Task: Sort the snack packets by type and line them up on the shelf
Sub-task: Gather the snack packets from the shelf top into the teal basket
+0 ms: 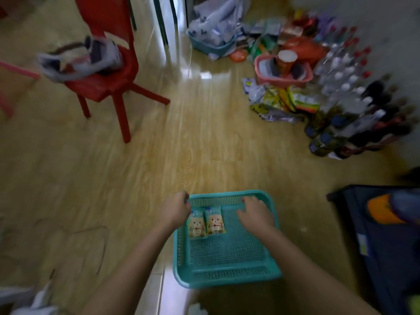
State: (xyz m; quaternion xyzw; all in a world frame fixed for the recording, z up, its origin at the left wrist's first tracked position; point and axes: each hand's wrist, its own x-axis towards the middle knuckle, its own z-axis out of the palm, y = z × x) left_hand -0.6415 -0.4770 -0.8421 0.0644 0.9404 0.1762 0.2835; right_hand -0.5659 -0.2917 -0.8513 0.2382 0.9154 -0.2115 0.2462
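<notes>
A teal plastic basket [227, 264] sits low over the wooden floor [136, 178], and both bare hands are at its far end. The left hand [175, 209] is curled into a fist at the far left corner of the rim, its fingers closed on the basket's edge. The right hand [255, 212] lies inside against the far right wall with its fingers spread loosely; whether they grip the rim I cannot tell through the blur. Two snack packets [206, 222] with a little bear printed on each lie flat side by side on the basket's mesh bottom, near the far left corner and just beside the left hand. Farther off, along the right wall, a heap of mixed snack bags [284, 101] is spread on the floor beside rows of bottles [345, 92], a pink basket [284, 70] with a cup in it, and another teal basket [211, 45] stuffed with pale wrappers. A red chair [109, 71] stands on the left with a crumpled bag [81, 57] on its seat. A dark bag [386, 242] lies at the right edge.
</notes>
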